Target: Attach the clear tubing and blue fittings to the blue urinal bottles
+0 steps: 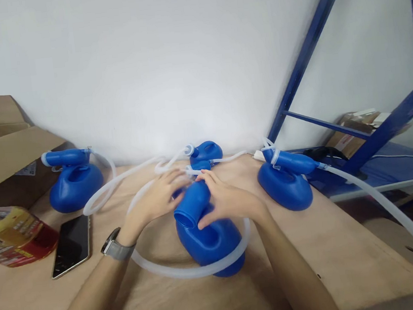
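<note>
In front of me, a blue plastic urinal bottle point(220, 245) rests on the table, with the hole of its handle showing. Above it is a blue urinal cup point(194, 203), its open mouth tilted toward me. My right hand point(223, 195) grips the cup from the right, thumb near the rim and fingers over the far end. My left hand point(162, 195) closes on the cup's left side; its fingertips at the far end are partly hidden. A translucent ribbed hose point(190, 272) loops around the bottle and crosses its front.
Similar bottles with hoses stand at the left point(76, 189), back point(209, 150) and right point(287, 190). A phone point(71, 245), a bottle of red liquid point(18, 236) and an open cardboard box point(9, 157) lie left. Beyond the table's right edge stands a blue metal rack point(306, 44).
</note>
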`<state>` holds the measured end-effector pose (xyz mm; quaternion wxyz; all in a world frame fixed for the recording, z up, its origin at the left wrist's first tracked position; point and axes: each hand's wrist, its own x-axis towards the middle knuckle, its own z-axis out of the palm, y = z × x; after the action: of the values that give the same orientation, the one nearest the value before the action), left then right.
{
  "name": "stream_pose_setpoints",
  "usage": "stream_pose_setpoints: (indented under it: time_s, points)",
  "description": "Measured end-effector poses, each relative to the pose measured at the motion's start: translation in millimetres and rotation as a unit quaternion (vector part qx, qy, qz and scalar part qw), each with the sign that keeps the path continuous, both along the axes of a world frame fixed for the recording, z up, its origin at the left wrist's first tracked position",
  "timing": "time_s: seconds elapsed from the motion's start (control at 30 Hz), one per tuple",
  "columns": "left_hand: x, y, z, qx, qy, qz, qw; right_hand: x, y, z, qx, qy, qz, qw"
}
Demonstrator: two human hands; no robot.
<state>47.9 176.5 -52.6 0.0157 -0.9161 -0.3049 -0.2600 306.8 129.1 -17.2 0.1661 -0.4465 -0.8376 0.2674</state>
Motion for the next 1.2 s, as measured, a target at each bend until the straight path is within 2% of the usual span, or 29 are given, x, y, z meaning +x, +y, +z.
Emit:
stream_pose_setpoints:
  time_s: [0.1, 0.2, 0.3, 0.4, 0.5, 0.63, 0.73, 0.87, 0.93, 1.0, 1.13, 1.2]
  points:
    - [0.2, -0.9, -4.5, -0.019, 0.025, -0.033, 0.999, -6.0, 1.0, -8.6, -0.010, 0.003, 0.001, 1.000]
    - [4.5, -4.9, -8.4, -0.006, 0.007, -0.031, 0.999, 2.6, 11.2, -10.8, -0.036, 0.013, 0.053, 0.998]
    - [12.3, -7.8, -12.9, 0.002, -0.007, -0.053, 0.999, 15.2, 25.2, -11.8, -0.031, 0.034, 0.103, 0.994]
    - [17.6, -7.9, -16.6, -0.004, -0.011, -0.043, 0.999, 23.2, 35.7, -13.8, -0.023, 0.053, 0.127, 0.990]
    - [20.3, -9.1, -16.6, -0.056, -0.012, -0.026, 0.998, 26.8, 40.8, -15.7, -0.024, 0.062, 0.144, 0.987]
    - [24.5, -13.2, -12.5, -0.126, -0.074, 0.010, 0.989, 28.1, 42.3, -17.2, -0.032, 0.065, 0.153, 0.986]
    - [23.5, -12.6, -7.0, -0.190, -0.107, -0.001, 0.976, 27.9, 40.9, -17.1, -0.038, 0.065, 0.147, 0.986]
    - [15.4, -8.4, 0.1, -0.348, -0.170, -0.055, 0.920, 28.1, 38.5, -15.7, -0.062, 0.069, 0.143, 0.985]
    - [14.9, -8.1, -0.5, -0.397, -0.212, -0.062, 0.891, 28.2, 37.8, -15.3, -0.070, 0.072, 0.145, 0.984]
    - [20.5, -9.1, -5.0, -0.415, -0.291, -0.037, 0.861, 27.9, 37.7, -15.4, -0.067, 0.073, 0.146, 0.984]
    - [42.5, -9.1, -18.4, -0.405, -0.486, 0.028, 0.774, 26.9, 38.2, -15.9, -0.055, 0.067, 0.145, 0.986]
    - [47.7, -4.7, -20.9, -0.380, -0.537, 0.051, 0.751, 28.1, 38.4, -15.2, -0.055, 0.062, 0.147, 0.986]
